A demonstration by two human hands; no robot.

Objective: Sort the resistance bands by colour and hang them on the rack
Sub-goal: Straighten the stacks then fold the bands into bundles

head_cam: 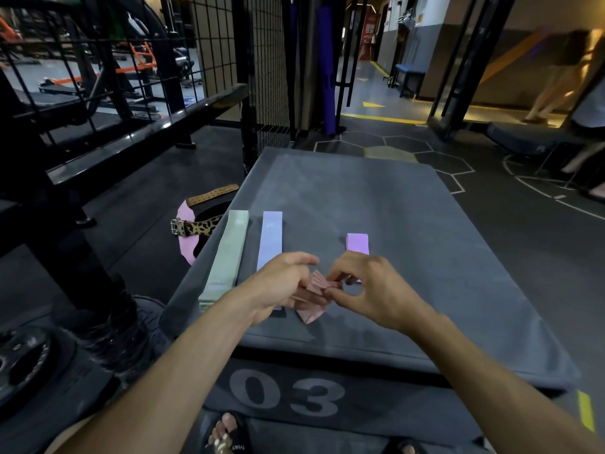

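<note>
We see both hands meet over the grey padded worktop [393, 224], which is a soft box marked "03" on its front. Between them is a pink resistance band [316, 286], bunched into folds at the top, while its lower end lies on the worktop below the hands. The left hand [281, 283] has its fingers [304, 258] curled and pressed together around the left part of the band. The right hand [370, 286] pinches the right edge of the folds between thumb and index finger, and its other fingers [340, 268] are bent and a little spread.

Left of the hands, a green band [226, 257] lies flat near the worktop's left edge, and a light blue band [270, 240] lies just beside it, partly under the left wrist. A purple band [357, 243] lies behind the right hand. On the floor left of the worktop we see a leopard-print belt [196, 228].
</note>
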